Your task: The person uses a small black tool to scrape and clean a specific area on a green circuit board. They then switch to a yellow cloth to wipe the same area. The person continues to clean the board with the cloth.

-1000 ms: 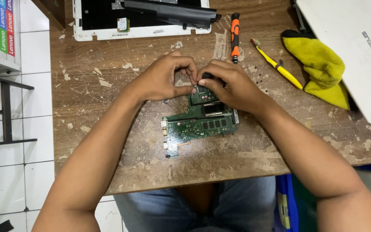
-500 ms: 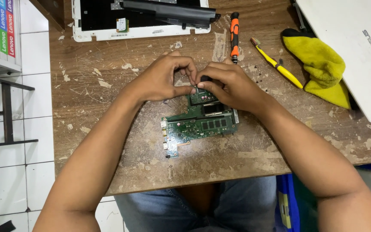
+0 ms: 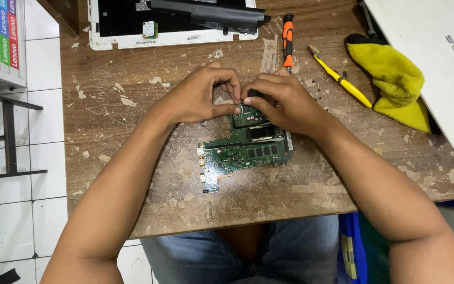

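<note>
free: bare table (image 3: 132, 131) left | blocked: screwdriver (image 3: 288, 39), cloth (image 3: 392, 79) right

The circuit board (image 3: 243, 152) is dark green, dotted with small black chips and silver connectors along its left edge. The worktop (image 3: 132, 105) is worn brown wood, scratched all over and flecked with pale patches where the finish has chipped away. Near its far edge lies a laptop case (image 3: 174, 21), white outside and black inside, with a black bar across it. The screwdriver (image 3: 288, 39) is orange and black. The brush (image 3: 338, 81) beside it has a bright yellow handle. The cloth (image 3: 390, 73) is yellow-green with a black edge. At the far right corner sits a plain white laptop lid (image 3: 437, 58). The person's trousers (image 3: 269, 252) are faded blue denim.
</note>
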